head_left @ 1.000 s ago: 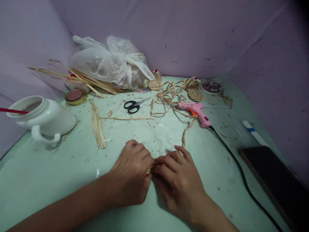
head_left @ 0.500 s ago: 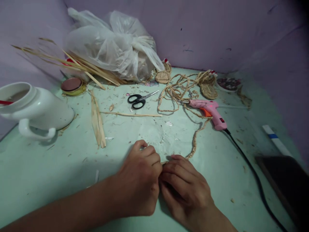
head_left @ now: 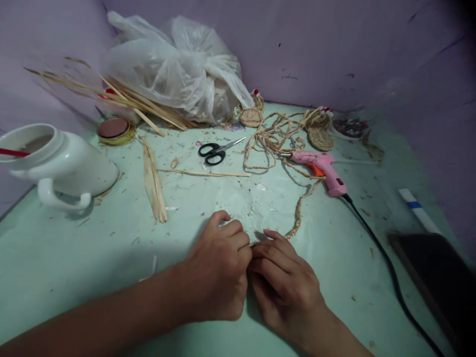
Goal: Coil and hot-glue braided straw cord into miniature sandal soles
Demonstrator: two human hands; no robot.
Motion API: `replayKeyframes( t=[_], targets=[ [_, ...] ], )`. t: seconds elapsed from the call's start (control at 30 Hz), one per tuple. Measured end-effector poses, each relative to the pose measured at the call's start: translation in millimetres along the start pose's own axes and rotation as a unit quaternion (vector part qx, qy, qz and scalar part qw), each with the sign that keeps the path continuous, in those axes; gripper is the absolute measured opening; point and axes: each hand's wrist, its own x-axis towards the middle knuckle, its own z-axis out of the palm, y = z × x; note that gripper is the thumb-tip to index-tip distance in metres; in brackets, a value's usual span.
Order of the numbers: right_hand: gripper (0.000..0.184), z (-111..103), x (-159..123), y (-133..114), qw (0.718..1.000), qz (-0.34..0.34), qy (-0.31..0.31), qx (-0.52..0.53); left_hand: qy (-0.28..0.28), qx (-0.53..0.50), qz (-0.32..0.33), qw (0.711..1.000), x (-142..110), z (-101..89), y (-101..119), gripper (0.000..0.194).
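Note:
A braided straw cord (head_left: 298, 216) runs down from the tangled coil at the back and passes under the fingers of my right hand (head_left: 288, 282), which are closed on it. My left hand (head_left: 223, 267) is curled closed against the right one, over the cord's near end. Its fingertips and most of that end are hidden beneath the knuckles. Beyond the hands lie black-handled scissors (head_left: 216, 153), a thin straw strip (head_left: 208, 173) and flat dried straw pieces (head_left: 153, 183).
At right a pink glue gun (head_left: 320, 166) trails a black cable. A dark flat object (head_left: 431, 272) lies at the right edge. A white jug (head_left: 74, 163) stands at left. Along the wall are a plastic bag (head_left: 174, 69), straw strips, woven pieces (head_left: 320, 134) and a bowl (head_left: 349, 130).
The view has shifted slightly, so the table things sit a little differently in frame. Both hands keep nearly the same closed grip; the right fingers have lifted slightly.

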Motion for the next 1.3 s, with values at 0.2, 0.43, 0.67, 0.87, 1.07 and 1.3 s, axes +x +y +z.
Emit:
replayKeyframes(
  t=[0.2,0.43,0.67,0.87,1.07,1.3],
  targets=[
    [0.023,-1.3,-0.5,3.9,1.0,0.003,-0.002,-0.011,-0.006,-0.007,-0.009,1.0,-1.6,-2.6,-0.6,0.003],
    [0.02,-18.2,-3.4,5.3,0.999,-0.031,-0.016,-0.003,0.074,-0.065,-0.064,0.993,-25.6,-22.4,-8.7,0.021],
    [0.013,-44.1,-4.5,35.4,0.967,0.121,0.193,-0.116,-0.064,0.018,-0.201,0.977,-29.1,-23.2,-18.1,0.039],
    [0.021,-82.2,3.0,57.6,0.921,0.285,0.217,-0.154,-0.069,-0.023,-0.211,0.975,-27.1,-18.3,-10.1,0.023],
    [0.028,-128.8,45.9,82.0,0.877,0.396,0.183,-0.201,-0.066,-0.105,-0.271,0.955,-27.7,-18.4,-8.9,0.012],
    [0.021,-143.0,86.2,116.7,0.86,0.472,0.028,-0.191,-0.042,-0.356,-0.35,0.865,-26.7,-11.9,-23.0,0.007]
  ],
)
